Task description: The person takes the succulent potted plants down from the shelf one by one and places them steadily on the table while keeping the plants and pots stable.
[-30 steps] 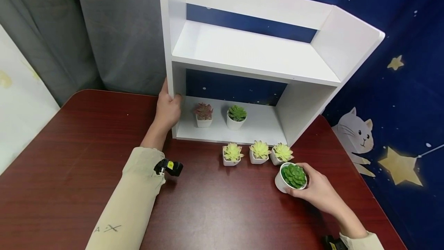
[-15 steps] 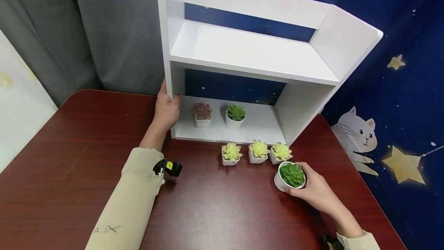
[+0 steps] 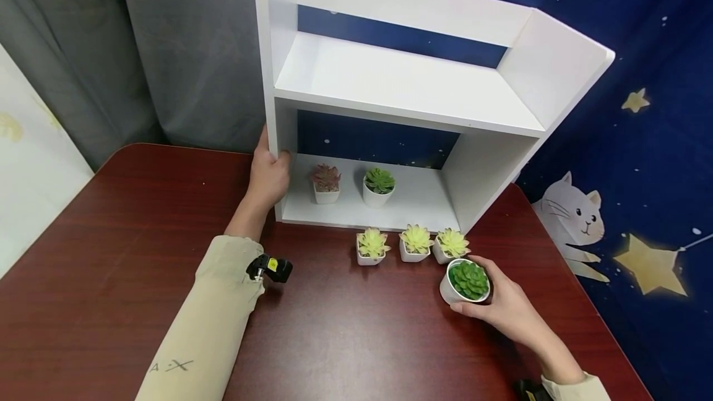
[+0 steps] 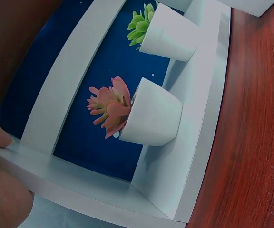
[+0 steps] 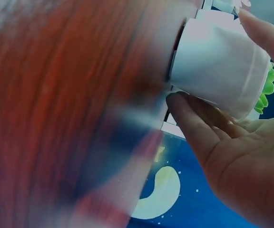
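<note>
My left hand (image 3: 269, 177) grips the left side panel of a white two-tier shelf (image 3: 401, 85), thumb on the inner side. On its lower board stand a reddish potted succulent (image 3: 327, 184) and a green potted succulent (image 3: 379, 188). My right hand (image 3: 509, 305) is spread around a round white pot with a dark green succulent (image 3: 468, 282) on the table. In the right wrist view, the fingers (image 5: 194, 123) are nearly straight beside the pot (image 5: 218, 66), and the thumb extends along its other side.
Three pale yellow-green succulents, left (image 3: 372, 246), middle (image 3: 416, 243) and right (image 3: 451, 246), stand in white square pots before the shelf. The dark red table (image 3: 345, 339) extends toward me. Behind hang a grey curtain (image 3: 184, 60) and a blue star-patterned cloth (image 3: 663, 159).
My right thumb and fingers have spread a little wider around the round pot, which stays in place. The left hand keeps its grip on the shelf.
</note>
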`<action>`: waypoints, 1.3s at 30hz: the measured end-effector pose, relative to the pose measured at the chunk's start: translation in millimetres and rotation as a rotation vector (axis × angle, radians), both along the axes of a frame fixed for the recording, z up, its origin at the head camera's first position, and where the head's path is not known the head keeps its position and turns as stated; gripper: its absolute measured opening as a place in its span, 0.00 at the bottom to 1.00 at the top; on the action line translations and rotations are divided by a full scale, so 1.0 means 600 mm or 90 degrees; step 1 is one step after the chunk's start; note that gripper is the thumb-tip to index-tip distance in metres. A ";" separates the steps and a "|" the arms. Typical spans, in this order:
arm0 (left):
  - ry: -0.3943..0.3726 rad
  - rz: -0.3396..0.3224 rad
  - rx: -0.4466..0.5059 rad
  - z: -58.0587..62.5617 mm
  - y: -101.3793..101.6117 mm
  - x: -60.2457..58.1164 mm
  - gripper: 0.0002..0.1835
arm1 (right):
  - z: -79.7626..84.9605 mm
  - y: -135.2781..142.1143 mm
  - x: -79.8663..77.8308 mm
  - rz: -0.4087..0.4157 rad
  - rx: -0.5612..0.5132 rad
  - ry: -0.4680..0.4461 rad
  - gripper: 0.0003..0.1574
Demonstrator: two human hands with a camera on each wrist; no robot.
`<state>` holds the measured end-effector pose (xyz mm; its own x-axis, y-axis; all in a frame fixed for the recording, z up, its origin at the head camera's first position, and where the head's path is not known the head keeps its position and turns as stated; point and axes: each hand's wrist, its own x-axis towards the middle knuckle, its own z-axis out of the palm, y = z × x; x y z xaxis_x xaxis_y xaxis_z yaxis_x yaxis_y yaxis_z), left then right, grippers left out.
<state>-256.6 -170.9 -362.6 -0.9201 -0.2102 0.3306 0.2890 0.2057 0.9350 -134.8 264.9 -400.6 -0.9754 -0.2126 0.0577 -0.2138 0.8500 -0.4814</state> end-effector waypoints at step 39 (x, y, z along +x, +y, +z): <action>-0.004 -0.008 0.001 -0.001 -0.003 0.001 0.37 | 0.149 -0.147 -0.159 0.092 -0.123 -0.109 0.53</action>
